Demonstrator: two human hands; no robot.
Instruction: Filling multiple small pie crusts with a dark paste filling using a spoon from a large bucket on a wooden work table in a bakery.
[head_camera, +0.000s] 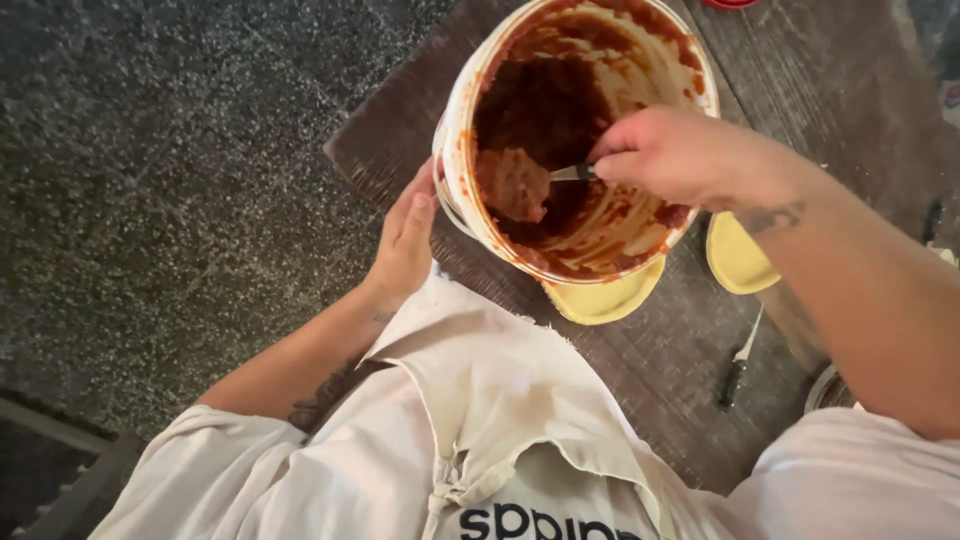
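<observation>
A view from above showed a person in a pale apron leaning over a large white plastic bucket (455, 130), tilted toward them on a dark, weathered wooden table (650, 370). The bucket was nearly used up: only a dark reddish-brown paste (540, 110) pooled at the bottom, and smears streaked the white inner walls, so most of the contents seemed already taken and only scraping remained. The right hand (680, 155) reached into the bucket, its fingers curled tight and pinching the handle of a metal spoon (572, 173), whose bowl carried a heaped lump of the paste. The left hand (405, 240) lay flat against the bucket's outer wall, fingers pressed together, steadying it. Under the bucket's near edge sat a pale yellow dough round (605, 298); a second, like it, lay just beside it to the right (738, 255), both seemingly unfilled. A small dark-handled knife (738, 365) rested on the table nearby. No label showed on the bucket from this angle. Speckled grey stone floor (170, 180) filled the left side.
</observation>
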